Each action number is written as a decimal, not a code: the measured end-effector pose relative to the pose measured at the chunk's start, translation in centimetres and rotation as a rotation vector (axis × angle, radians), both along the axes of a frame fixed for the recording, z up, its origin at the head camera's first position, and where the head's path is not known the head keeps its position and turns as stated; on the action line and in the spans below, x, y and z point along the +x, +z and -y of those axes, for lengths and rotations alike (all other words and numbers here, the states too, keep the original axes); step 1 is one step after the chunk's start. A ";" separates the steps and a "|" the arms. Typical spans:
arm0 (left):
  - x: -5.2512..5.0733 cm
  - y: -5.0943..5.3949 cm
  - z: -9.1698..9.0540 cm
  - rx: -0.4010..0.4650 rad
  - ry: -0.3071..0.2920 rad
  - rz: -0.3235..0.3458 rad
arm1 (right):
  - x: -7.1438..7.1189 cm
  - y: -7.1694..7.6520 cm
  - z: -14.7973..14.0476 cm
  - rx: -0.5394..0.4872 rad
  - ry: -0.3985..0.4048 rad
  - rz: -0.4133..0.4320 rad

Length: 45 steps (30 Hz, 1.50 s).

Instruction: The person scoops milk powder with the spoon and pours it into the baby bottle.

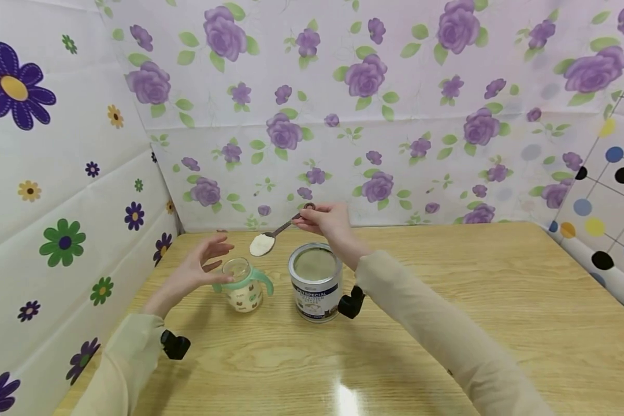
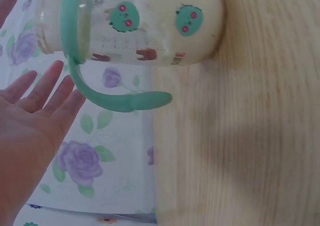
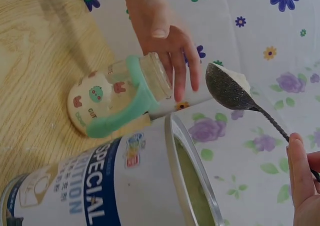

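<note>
My right hand pinches the dark handle of a spoon heaped with white powder. The spoon hangs above the table, between the bottle and the can. A clear baby bottle with a mint-green collar and two handles stands upright, uncapped, with whitish contents in its lower part. My left hand is beside the bottle's neck, fingers spread and thumb stretched in front; the left wrist view shows nothing in its palm. Below my right hand stands an open can with a white and blue label.
The wooden table extends to the right and front. A flowered cloth wall rises behind it, another patterned wall stands close on the left, and a dotted one is at the right.
</note>
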<state>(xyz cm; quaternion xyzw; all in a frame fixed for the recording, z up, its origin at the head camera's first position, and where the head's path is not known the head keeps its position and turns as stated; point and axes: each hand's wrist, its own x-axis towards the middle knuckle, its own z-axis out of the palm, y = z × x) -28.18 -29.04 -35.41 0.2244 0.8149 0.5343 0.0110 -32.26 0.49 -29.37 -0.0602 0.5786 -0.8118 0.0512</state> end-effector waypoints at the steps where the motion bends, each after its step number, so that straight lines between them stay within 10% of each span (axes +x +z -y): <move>1: 0.0 -0.1 0.0 0.004 -0.003 0.000 | 0.0 0.0 0.2 -0.002 0.002 0.002; 45: -0.9 -2.4 0.4 -0.161 0.053 0.104 | 0.8 -1.3 6.4 0.119 0.001 -0.059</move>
